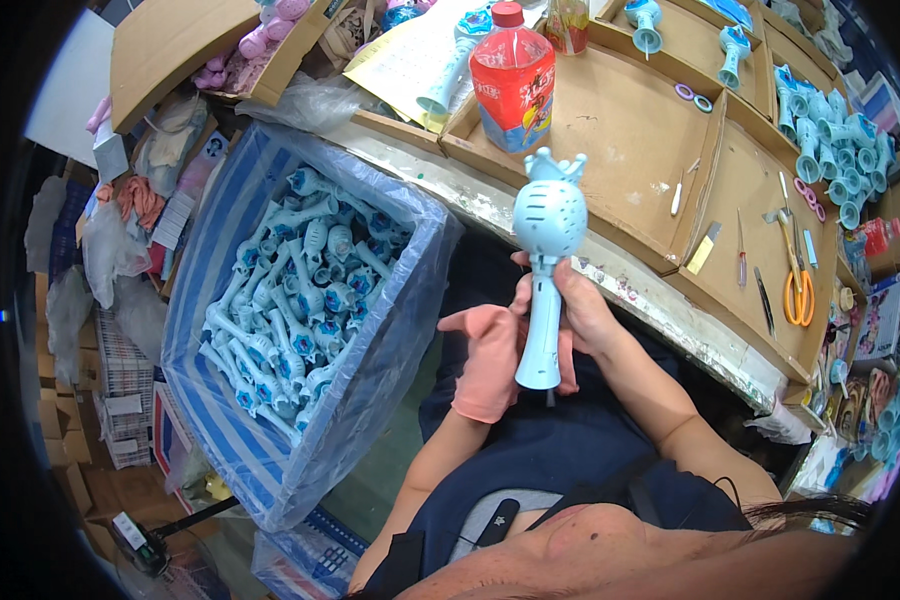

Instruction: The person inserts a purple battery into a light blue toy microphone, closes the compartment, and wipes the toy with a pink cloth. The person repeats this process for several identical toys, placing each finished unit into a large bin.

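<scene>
A light-blue toy wand (548, 235) with a round, slotted head and a crown on top stands nearly upright in front of me. My right hand (587, 308) is bare and closed around the upper part of its handle. Pink fabric that looks like a glove covers my left hand (485, 362). That hand is at the lower handle, with pink showing on both sides of it; a pink tip sticks out to the left, and the fingers behind the handle are mostly hidden. On my left, a blue-and-white striped bin (235, 440) lined with clear plastic holds many similar blue wand parts (295, 300).
Cardboard trays (610, 140) cover the bench ahead. A red-labelled bottle (513, 85) stands there. Orange-handled scissors (798, 290), a utility knife (703, 248) and tweezers (764, 300) lie at the right. More blue parts (845, 150) are heaped at far right; a carton (185, 60) is upper left.
</scene>
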A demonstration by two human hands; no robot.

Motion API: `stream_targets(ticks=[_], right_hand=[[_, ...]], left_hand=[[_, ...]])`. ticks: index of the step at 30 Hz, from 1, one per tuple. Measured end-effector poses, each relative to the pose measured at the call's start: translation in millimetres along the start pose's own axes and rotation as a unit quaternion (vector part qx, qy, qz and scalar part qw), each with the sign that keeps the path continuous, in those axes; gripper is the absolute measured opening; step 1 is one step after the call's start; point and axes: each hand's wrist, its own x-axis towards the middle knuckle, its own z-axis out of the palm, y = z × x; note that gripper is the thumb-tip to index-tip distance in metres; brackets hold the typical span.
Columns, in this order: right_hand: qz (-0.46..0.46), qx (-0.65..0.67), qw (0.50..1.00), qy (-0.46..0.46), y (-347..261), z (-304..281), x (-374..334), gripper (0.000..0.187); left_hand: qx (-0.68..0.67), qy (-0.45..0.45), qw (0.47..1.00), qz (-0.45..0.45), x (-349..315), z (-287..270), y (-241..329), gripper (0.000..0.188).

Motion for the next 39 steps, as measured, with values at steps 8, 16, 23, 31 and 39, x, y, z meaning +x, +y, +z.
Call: stream_targets(ticks=[8,16,23,31,39], right_hand=[[0.222,-0.243,0.943,-0.056,-12.8,12.3,-26.7,0.048],[0.281,-0.36,0.886,-0.077,-4.8,13.0,-44.9,0.037],[0.287,-0.437,0.851,-0.049,-5.0,20.0,-61.2,0.042],[0.176,-0.581,0.793,-0.055,8.4,4.8,-64.6,0.054],[-0.073,-0.644,0.758,-0.075,45.1,-49.8,-47.5,0.056]], left_hand=[[-0.125,0.032,0.989,0.07,-3.7,-7.2,38.8,0.056],[-0.07,0.102,0.97,0.208,-19.3,16.9,72.3,0.049],[0.507,0.09,0.791,0.33,-18.5,-1.9,68.1,0.019],[-0.159,0.059,0.96,0.221,-2.1,-0.6,65.5,0.047],[0.458,0.164,0.811,0.325,-29.4,41.1,61.1,0.047]])
